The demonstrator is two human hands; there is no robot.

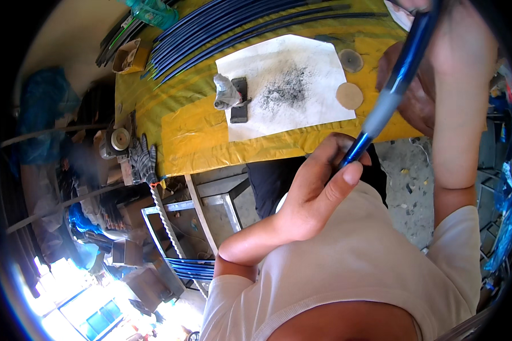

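Observation:
My left hand (318, 182) is closed around the lower end of a long blue rod (407, 59), thumb pressed near its tip. The rod slants up to the right and has a dull grey stretch midway. My right arm rises along the right side. My right hand (446, 20) meets the rod's upper part at the top edge, where it is mostly cut off. Behind the rod stands a yellow-covered table (193, 136). On it lies a white paper sheet (318, 62) smeared with dark dust.
On the sheet sits a black block (239, 102) with a grey rag (226, 92); two round discs (350, 95) lie at its right edge. A bundle of blue rods (222, 28), a teal bottle (153, 11) and a small box (132, 55) are at the back. A glove (144, 160) hangs off the table's left corner.

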